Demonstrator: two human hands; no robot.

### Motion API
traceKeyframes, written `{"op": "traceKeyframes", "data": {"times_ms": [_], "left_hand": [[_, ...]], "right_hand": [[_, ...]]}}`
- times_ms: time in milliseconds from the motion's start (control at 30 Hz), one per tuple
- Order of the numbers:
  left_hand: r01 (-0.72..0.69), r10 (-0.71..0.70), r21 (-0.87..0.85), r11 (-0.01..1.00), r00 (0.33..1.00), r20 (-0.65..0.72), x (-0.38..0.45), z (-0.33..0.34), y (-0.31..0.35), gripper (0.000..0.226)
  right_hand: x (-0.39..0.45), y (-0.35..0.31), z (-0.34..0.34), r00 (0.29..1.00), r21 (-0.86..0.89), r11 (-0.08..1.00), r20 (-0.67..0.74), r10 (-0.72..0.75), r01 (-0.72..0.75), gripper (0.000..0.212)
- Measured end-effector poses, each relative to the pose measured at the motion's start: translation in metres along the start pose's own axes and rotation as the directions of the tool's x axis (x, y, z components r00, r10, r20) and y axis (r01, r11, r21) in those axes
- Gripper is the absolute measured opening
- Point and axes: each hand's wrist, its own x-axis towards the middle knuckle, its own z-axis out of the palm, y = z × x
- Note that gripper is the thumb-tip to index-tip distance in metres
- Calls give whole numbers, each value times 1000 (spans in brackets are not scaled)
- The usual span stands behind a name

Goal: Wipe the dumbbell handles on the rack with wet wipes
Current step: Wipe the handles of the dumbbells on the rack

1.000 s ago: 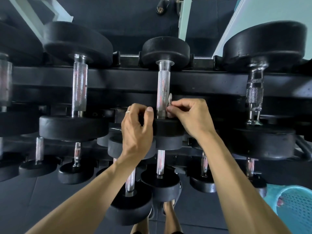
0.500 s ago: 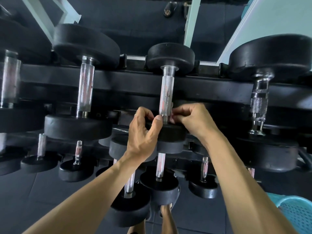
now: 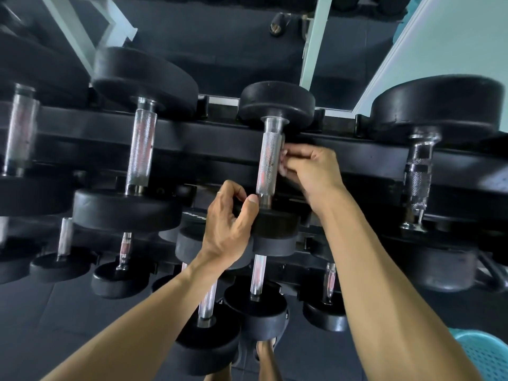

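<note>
The handle (image 3: 270, 163) being wiped belongs to the middle dumbbell on the top tier of the rack (image 3: 192, 144), its knurled steel bar running away from the camera between a far head (image 3: 276, 101) and a near head (image 3: 275, 222). The step in hand looks like the wiping of this one bar: the right hand (image 3: 310, 171) is up against the bar's right side, about midway along, fingers curled and pinched tight on what must be the wipe, though hardly any of it shows past the fingertips, so I cannot say how it is folded. The left hand (image 3: 231, 226) grips the near head, thumb over its rim close to the bar's base and fingers hooked around the edge, apparently steadying the weight. Both forearms reach up and forward from the bottom of the view, the right wrist bent inward toward the bar. Next, I would judge, the wipe needs drawing along the bar and round its far side, which the hand has not covered here; other handles to left and right wait.
</note>
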Motion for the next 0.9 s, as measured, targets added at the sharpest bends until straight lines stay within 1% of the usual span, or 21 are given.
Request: {"op": "traceKeyframes", "data": {"times_ms": [67, 100, 133, 167, 233, 267, 300, 333, 367, 433, 467, 500, 533, 567, 633, 700, 767, 833, 867, 900], "left_hand": [[-5, 5, 10, 1000, 1000, -4, 0, -1, 0, 25], [-9, 9, 16, 1000, 1000, -5, 0, -1, 0, 25], [-10, 11, 23, 1000, 1000, -9, 0, -1, 0, 25], [-10, 10, 26, 1000, 1000, -11, 0, -1, -1, 25], [-11, 12, 21, 1000, 1000, -14, 0, 0, -1, 25], [-11, 11, 18, 1000, 1000, -16, 0, 0, -1, 25], [-10, 11, 17, 1000, 1000, -17, 0, 0, -1, 24], [-10, 10, 19, 1000, 1000, -20, 0, 1, -1, 24], [-9, 9, 25, 1000, 1000, -24, 1, 1, 0, 24], [-11, 12, 39, 999, 999, -30, 1, 1, 1, 24], [-14, 16, 44, 999, 999, -31, 1, 1, 1, 24], [-17, 19, 48, 999, 999, -30, 1, 1, 1, 24], [-20, 21, 47, 999, 999, -29, 1, 1, 1, 24], [-22, 23, 42, 999, 999, -29, 1, 1, 1, 25], [-16, 18, 37, 999, 999, -29, 1, 1, 1, 27], [-13, 14, 37, 999, 1000, -27, 0, 1, 1, 28], [-15, 16, 40, 999, 999, -34, 0, 2, 0, 28], [-20, 22, 47, 999, 999, -38, 0, 2, 0, 26], [-21, 22, 49, 999, 999, -38, 0, 2, -1, 25], [-20, 21, 49, 999, 999, -33, 0, 1, -1, 25]], "right_hand": [[20, -8, 13, 992, 177, 982, -120, -46, 67, 39], [23, -8, 17, 986, 223, 971, -158, -53, 88, 39], [22, -3, 17, 985, 217, 973, -169, -48, 84, 37], [17, 5, 14, 989, 155, 986, -145, -33, 55, 35], [1, 21, 3, 1000, -68, 997, 0, 24, -23, 30], [-4, 24, -1, 996, -132, 990, 69, 59, -49, 27], [-4, 22, -4, 992, -124, 990, 98, 80, -67, 26], [3, 17, -3, 994, -61, 996, 85, 72, -67, 25], [12, 9, -1, 997, 45, 997, 47, 53, -55, 27], [32, -5, 7, 999, 277, 960, -5, 51, -48, 32], [37, -7, 10, 998, 350, 935, 18, 62, -64, 33], [36, -6, 11, 995, 362, 928, 72, 71, -92, 36], [30, -2, 8, 986, 317, 941, 146, 79, -122, 39], [22, 4, 2, 971, 236, 959, 216, 105, -156, 41], [9, 14, -11, 933, 97, 968, 306, 191, -231, 35], [7, 13, -18, 923, 103, 958, 314, 224, -267, 33], [16, 4, -16, 935, 186, 952, 304, 181, -245, 43], [19, -4, -9, 929, 254, 935, 336, 155, -248, 56], [16, -6, -6, 919, 225, 938, 352, 175, -265, 58], [12, -5, -6, 909, 154, 945, 354, 221, -290, 59]]}}
